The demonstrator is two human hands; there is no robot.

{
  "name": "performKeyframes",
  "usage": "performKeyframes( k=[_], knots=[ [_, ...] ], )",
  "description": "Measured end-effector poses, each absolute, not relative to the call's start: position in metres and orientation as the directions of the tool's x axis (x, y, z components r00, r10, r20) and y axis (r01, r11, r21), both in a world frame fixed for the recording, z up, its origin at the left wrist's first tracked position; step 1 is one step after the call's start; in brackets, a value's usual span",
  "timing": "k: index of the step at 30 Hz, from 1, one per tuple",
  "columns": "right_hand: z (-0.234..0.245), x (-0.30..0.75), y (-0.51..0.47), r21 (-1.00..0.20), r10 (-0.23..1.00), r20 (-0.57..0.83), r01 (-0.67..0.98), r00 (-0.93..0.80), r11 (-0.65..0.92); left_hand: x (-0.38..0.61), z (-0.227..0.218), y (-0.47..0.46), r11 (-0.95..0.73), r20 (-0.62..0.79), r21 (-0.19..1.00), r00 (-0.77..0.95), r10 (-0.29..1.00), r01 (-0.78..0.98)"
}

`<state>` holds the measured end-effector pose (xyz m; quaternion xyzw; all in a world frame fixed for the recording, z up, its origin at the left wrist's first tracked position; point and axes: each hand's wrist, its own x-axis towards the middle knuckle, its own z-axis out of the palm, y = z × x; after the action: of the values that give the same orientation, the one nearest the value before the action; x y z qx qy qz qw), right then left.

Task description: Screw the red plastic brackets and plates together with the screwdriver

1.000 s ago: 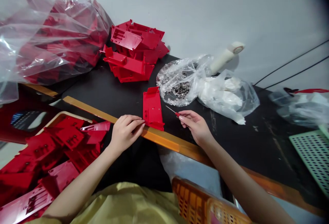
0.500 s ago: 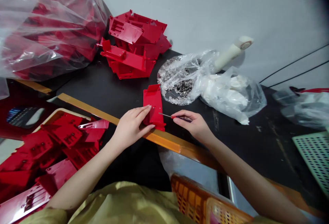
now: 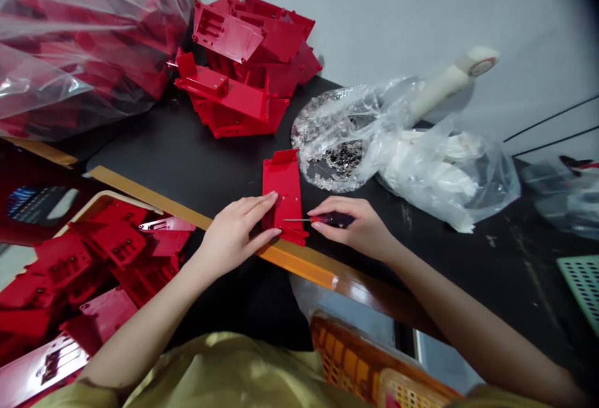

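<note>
A red plastic panel with a raised flap at its far end lies at the front edge of the black table. My left hand grips its left side, the fingertips on its face and the thumb near the front corner. In my right hand is a small screwdriver with a dark red handle. Its thin metal shaft points left over the front part of the panel; whether the tip touches is too fine to tell. Just beyond, a clear bag of small metal pieces lies on the table.
Red panels are stacked at the back, beside a big clear bag of them. A crate heaped with red parts stands left. White items fill another bag. An orange basket sits below the table edge; a green basket is right.
The screwdriver has shifted toward the panel's front end and its handle now shows more fully. My left hand keeps its place on the panel. The camera view has moved slightly.
</note>
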<state>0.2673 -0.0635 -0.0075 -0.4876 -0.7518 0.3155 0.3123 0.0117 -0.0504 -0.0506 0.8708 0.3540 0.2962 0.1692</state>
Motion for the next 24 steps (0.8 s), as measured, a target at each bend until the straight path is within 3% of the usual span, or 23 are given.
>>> performKeyframes(
  k=[13, 24],
  knots=[
    [-0.008, 0.270, -0.059, -0.738, 0.819, 0.193, 0.470, -0.541, 0.485, 0.014, -0.047, -0.051, -0.681, 0.357, 0.506, 0.591, 0.724, 0.529],
    [-0.008, 0.273, -0.057, -0.623, 0.767, 0.264, 0.503, -0.585, 0.599, 0.013, -0.039, -0.050, -0.644, 0.286, 0.553, 0.605, 0.743, 0.529]
  ],
)
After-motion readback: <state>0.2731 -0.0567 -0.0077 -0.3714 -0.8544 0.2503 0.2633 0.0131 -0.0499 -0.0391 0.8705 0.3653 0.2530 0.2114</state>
